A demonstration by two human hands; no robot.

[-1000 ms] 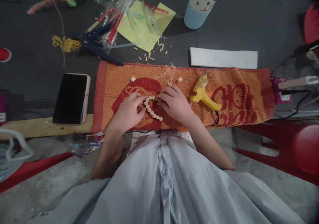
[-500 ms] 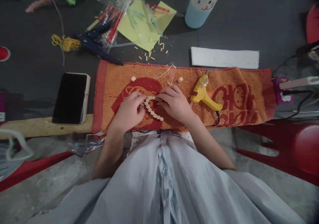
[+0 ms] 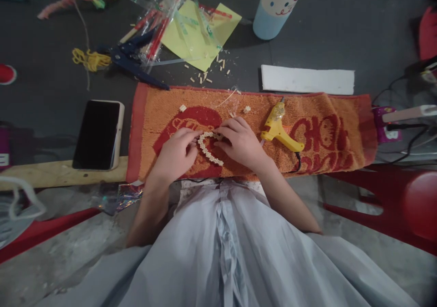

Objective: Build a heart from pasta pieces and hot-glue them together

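The curved cream strip (image 3: 204, 147) is located on the orange towel (image 3: 314, 109), which is spread along the near edge of the bench (image 3: 314, 29). The strip is positioned between the two hands, its lower end exposed and its upper end partly covered by fingers.

Left hand (image 3: 175, 154): fingertips are placed at the outer left side of the curve; whether the grip is closed on it cannot be told. Right hand (image 3: 241, 143): fingertips are placed at the upper end; a firm pinch cannot be confirmed, as the contact is hidden.

The step in hand is judged to be the positioning or steadying of the strip by both hands. For the next move, support on both sides of the curve is called for, so that the joined pieces are not strained. The glue gun (image 3: 275, 127) is laid down to the right, apart from the fingers, and two small cream clusters (image 3: 183, 108) are placed beyond the hands.

Compared with the earlier frame, the strip is practically unmoved; the right thumb appears slightly farther from the upper end.
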